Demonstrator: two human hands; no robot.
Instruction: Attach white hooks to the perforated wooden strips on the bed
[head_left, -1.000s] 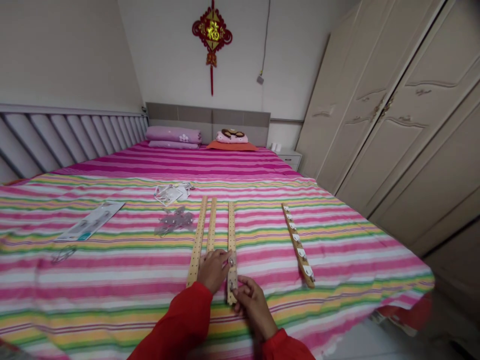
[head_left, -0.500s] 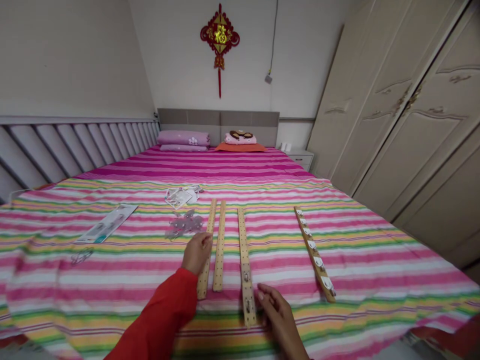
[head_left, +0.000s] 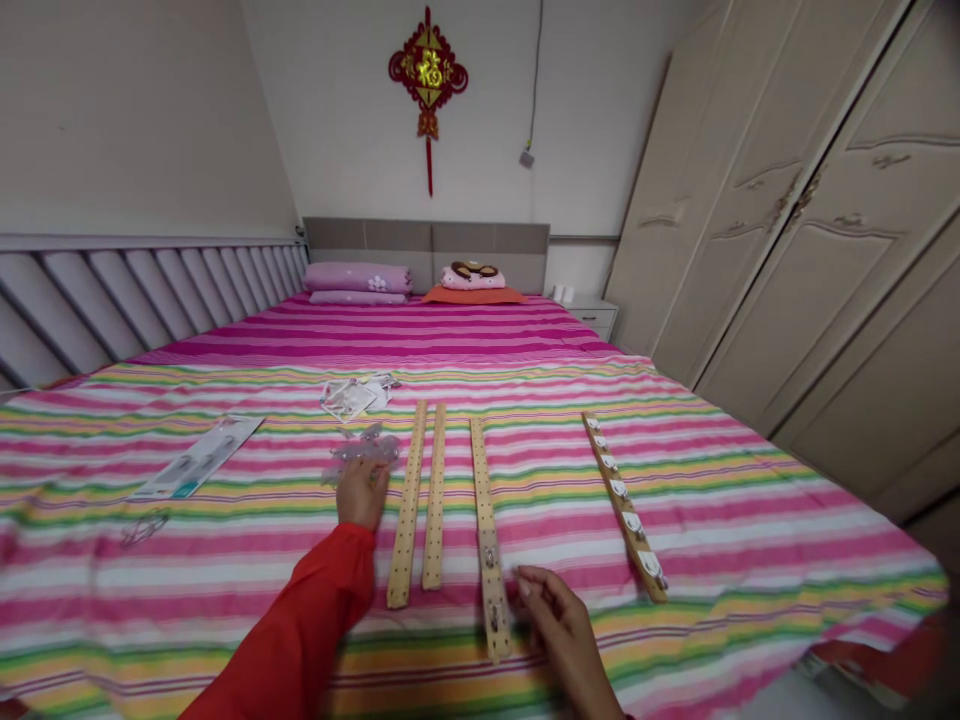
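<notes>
My left hand (head_left: 363,496), in a red sleeve, reaches to the near edge of a pile of clear plastic pieces with small metal parts (head_left: 371,447); its fingers are partly hidden and look loosely apart. Just right of it lie two perforated wooden strips (head_left: 406,515) (head_left: 434,510), side by side. My right hand (head_left: 553,612) hovers beside a third perforated strip (head_left: 482,490), fingers loosely curled and apart, with nothing visible in them. Two clear hooks (head_left: 491,556) (head_left: 495,616) sit on that strip's near end.
At right lies a wooden strip with several white hooks (head_left: 619,488). Left are a flat package (head_left: 201,458) and thin wire-like loops (head_left: 145,527). Further back is a heap of white-and-clear packets (head_left: 360,395). Everything rests on a striped bedspread (head_left: 540,440), beside a wardrobe (head_left: 810,260).
My left hand has moved left, from over the leftmost wooden strip to the pile of clear plastic pieces. My right hand stays by the third strip. The camera view has shifted slightly.
</notes>
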